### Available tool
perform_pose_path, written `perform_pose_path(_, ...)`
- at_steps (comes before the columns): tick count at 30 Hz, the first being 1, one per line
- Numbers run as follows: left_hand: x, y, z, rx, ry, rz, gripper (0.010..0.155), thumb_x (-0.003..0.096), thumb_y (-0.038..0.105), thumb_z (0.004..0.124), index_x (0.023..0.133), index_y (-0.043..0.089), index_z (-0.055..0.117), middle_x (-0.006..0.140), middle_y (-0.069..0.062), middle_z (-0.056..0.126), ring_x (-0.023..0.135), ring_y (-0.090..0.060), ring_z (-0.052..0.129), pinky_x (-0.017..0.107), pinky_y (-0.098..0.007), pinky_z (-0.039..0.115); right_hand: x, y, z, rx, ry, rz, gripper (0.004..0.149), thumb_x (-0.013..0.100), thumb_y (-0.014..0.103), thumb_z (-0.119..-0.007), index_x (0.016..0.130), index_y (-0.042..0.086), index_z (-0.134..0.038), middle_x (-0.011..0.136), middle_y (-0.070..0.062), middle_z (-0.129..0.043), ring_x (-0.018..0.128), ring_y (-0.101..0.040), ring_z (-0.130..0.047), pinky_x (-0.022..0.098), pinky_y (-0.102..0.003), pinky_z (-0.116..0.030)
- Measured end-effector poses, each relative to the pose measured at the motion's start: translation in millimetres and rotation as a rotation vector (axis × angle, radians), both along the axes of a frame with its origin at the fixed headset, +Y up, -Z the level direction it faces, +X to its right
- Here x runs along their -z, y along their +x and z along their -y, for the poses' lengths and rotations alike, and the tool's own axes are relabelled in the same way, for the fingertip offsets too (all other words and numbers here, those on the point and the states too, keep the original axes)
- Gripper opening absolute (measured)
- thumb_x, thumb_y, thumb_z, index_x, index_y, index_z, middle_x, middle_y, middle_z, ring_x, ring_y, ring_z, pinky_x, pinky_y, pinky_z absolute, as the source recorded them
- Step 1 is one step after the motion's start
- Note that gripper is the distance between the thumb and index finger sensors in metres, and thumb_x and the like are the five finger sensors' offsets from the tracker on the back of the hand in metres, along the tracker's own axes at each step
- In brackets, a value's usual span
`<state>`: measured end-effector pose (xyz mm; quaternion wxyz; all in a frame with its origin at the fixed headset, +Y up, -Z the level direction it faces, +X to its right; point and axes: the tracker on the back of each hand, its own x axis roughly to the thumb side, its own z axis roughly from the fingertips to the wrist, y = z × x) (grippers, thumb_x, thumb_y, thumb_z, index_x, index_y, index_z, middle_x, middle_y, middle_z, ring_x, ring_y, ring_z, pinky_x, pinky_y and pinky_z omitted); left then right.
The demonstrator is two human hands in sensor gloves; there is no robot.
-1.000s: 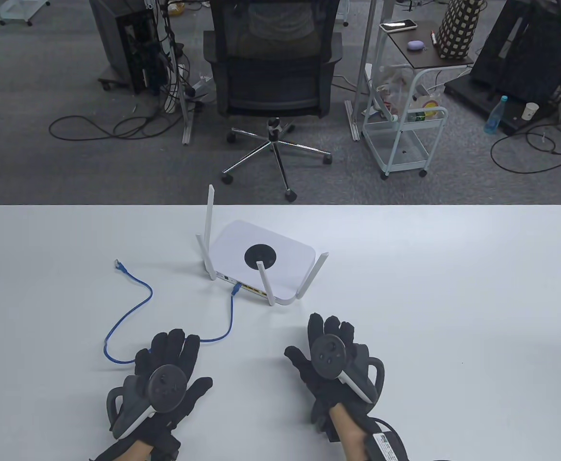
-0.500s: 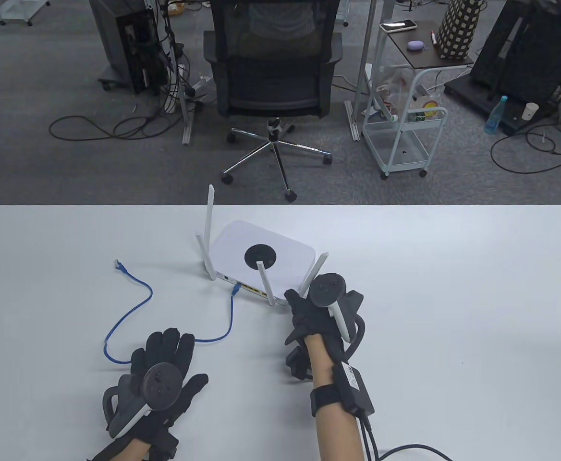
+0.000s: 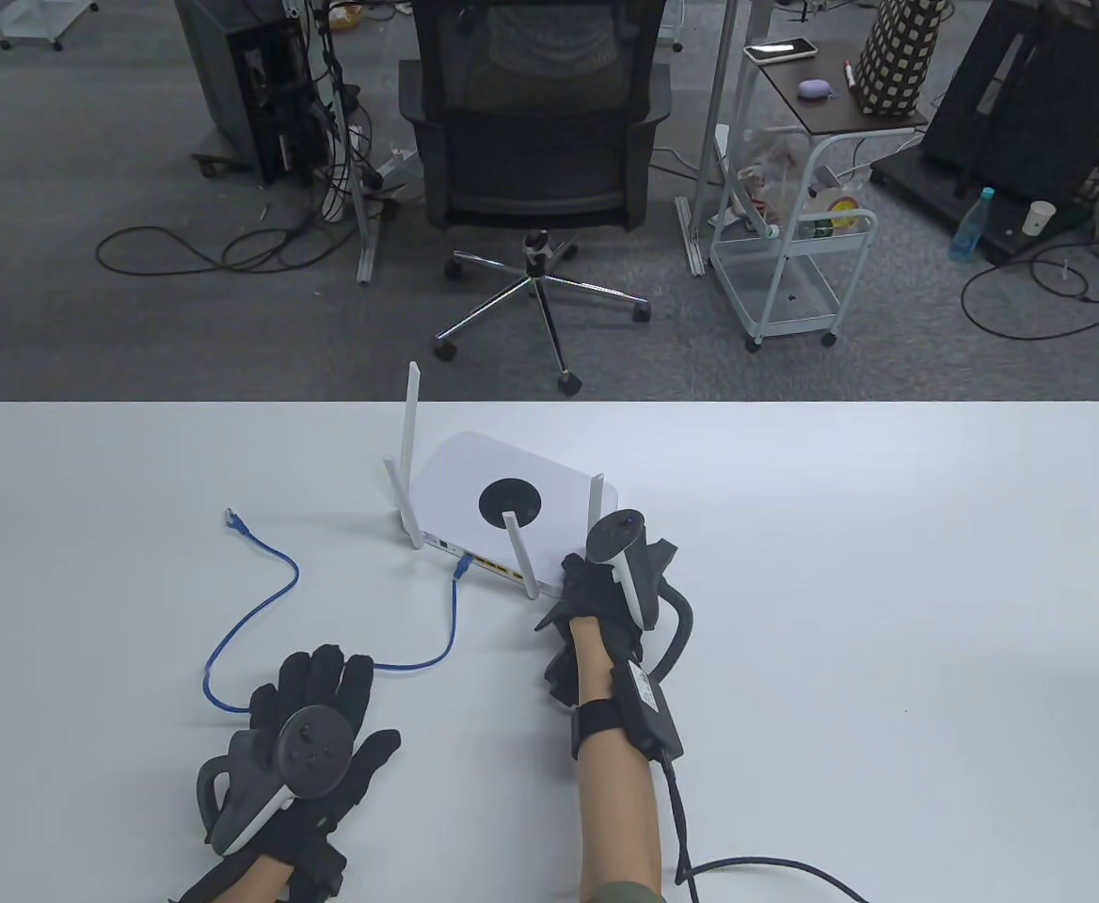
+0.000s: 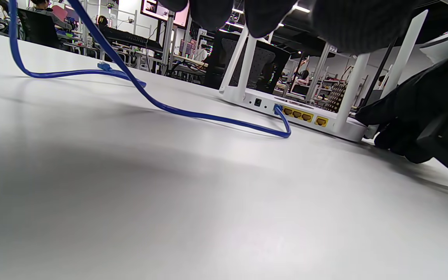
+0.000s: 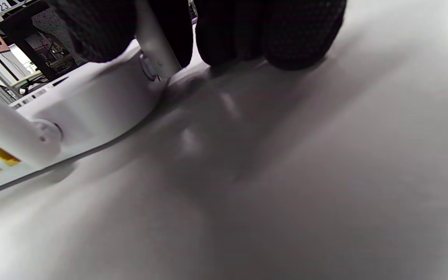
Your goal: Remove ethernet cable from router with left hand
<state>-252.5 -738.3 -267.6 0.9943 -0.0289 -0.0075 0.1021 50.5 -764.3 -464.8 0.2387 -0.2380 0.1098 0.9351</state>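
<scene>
The white router (image 3: 521,494) with several antennas lies mid-table. A blue ethernet cable (image 3: 453,616) is plugged into its near side beside the yellow ports (image 4: 297,114). It loops toward me, passes under my left fingers, and ends in a free plug (image 3: 232,517). My left hand (image 3: 347,691) lies flat on the table with fingers spread, holding nothing. My right hand (image 3: 582,576) grips the router's near right corner. In the right wrist view its fingers (image 5: 91,27) wrap around the base of the antenna (image 5: 158,46) there.
The table's far edge (image 3: 549,404) lies just behind the router. Beyond it stand an office chair (image 3: 535,122) and a white cart (image 3: 794,254) on the floor.
My right hand has moved forward from the table to the router's near right corner and closed on it. The right antenna now stands more upright. My left hand has slid slightly back.
</scene>
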Motion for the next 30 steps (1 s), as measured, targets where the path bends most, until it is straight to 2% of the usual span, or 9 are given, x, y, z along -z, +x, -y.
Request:
perform_pose_path(7,-0.2,-1.4,-1.4,-0.005,0.001,-0.011,0.079,0.0511,0.059,0.069,0.120,0.029,0.044,0.133,-0.012,0.033,0.123,-0.040,0.028,0.083,-0.063,0.023,-1.5,0.1,-4.8,0.054,0.026,-0.028,0.051,0.059,0.048,-0.065,0.099,0.017,-0.060,0.105,-0.021,-0.060,0.083,-0.046,-0.066,0.059,-0.049,-0.073)
perform_pose_path(10,0.0,-1.7,-1.7,-0.007,0.002,-0.012,0.079,0.0512,0.058,0.069,0.120,0.029,0.045,0.132,-0.012,0.034,0.123,-0.040,0.028,0.083,-0.063,0.023,-6.1,2.3,-12.2,0.161,0.094,-0.045,0.051,0.061,0.048,-0.059,0.099,0.015,-0.050,0.104,-0.024,-0.062,0.085,-0.052,-0.070,0.061,-0.054,-0.073)
perform_pose_path(12,0.0,-2.2,-2.5,-0.011,0.006,-0.012,0.079,0.0513,0.058,0.069,0.120,0.029,0.045,0.132,-0.012,0.034,0.123,-0.040,0.028,0.083,-0.063,0.023,-10.1,4.9,-15.6,0.264,0.163,-0.046,0.052,0.062,0.050,-0.054,0.099,0.014,-0.044,0.104,-0.025,-0.059,0.085,-0.049,-0.076,0.059,-0.049,-0.079)
perform_pose_path(14,0.0,-3.1,-3.8,-0.018,0.012,-0.014,0.079,0.0513,0.058,0.069,0.120,0.029,0.045,0.132,-0.012,0.034,0.123,-0.040,0.028,0.083,-0.063,0.023,-14.1,8.8,-16.8,0.479,0.219,-0.064,0.053,0.064,0.050,-0.052,0.099,0.013,-0.038,0.105,-0.025,-0.056,0.085,-0.045,-0.079,0.058,-0.044,-0.083)
perform_pose_path(19,-0.4,-4.9,-6.0,-0.029,0.020,-0.020,0.078,0.0515,0.058,0.068,0.120,0.029,0.046,0.132,-0.013,0.035,0.123,-0.040,0.029,0.083,-0.063,0.024,-28.7,15.9,-20.0,0.782,0.349,0.073,0.053,0.062,0.042,-0.069,0.094,0.011,-0.039,0.101,-0.022,-0.059,0.078,-0.031,-0.091,0.053,-0.031,-0.091)
perform_pose_path(22,-0.7,-6.4,-7.4,-0.037,0.026,-0.026,0.078,0.0517,0.058,0.068,0.120,0.029,0.046,0.132,-0.013,0.035,0.123,-0.041,0.030,0.083,-0.063,0.024,-41.8,22.2,-27.3,0.847,0.421,0.137,0.060,0.058,0.037,-0.076,0.095,0.008,-0.038,0.097,-0.024,-0.061,0.074,-0.034,-0.091,0.051,-0.035,-0.091)
perform_pose_path(24,-0.8,-7.1,-8.0,-0.042,0.028,-0.028,0.077,0.0519,0.057,0.068,0.120,0.028,0.046,0.132,-0.013,0.036,0.123,-0.041,0.030,0.083,-0.063,0.025,-51.1,26.8,-34.9,0.855,0.474,0.164,0.074,0.055,0.033,-0.080,0.100,0.003,-0.030,0.094,-0.026,-0.062,0.071,-0.038,-0.092,0.048,-0.040,-0.091)
perform_pose_path(27,-0.9,-8.0,-8.7,-0.050,0.034,-0.032,0.076,0.0523,0.057,0.068,0.120,0.028,0.046,0.132,-0.013,0.037,0.123,-0.041,0.031,0.083,-0.063,0.025,-68.4,37.8,-49.2,0.847,0.520,0.130,0.087,0.052,0.030,-0.082,0.106,-0.002,-0.022,0.093,-0.028,-0.063,0.068,-0.041,-0.092,0.045,-0.044,-0.090)
perform_pose_path(30,-1.0,-8.6,-8.8,-0.056,0.037,-0.031,0.076,0.0525,0.057,0.068,0.120,0.028,0.047,0.132,-0.013,0.037,0.122,-0.041,0.031,0.083,-0.063,0.025,-90.3,50.4,-61.1,0.893,0.499,0.078,0.087,0.052,0.028,-0.081,0.106,-0.005,-0.021,0.095,-0.028,-0.058,0.072,-0.042,-0.089,0.047,-0.045,-0.088)
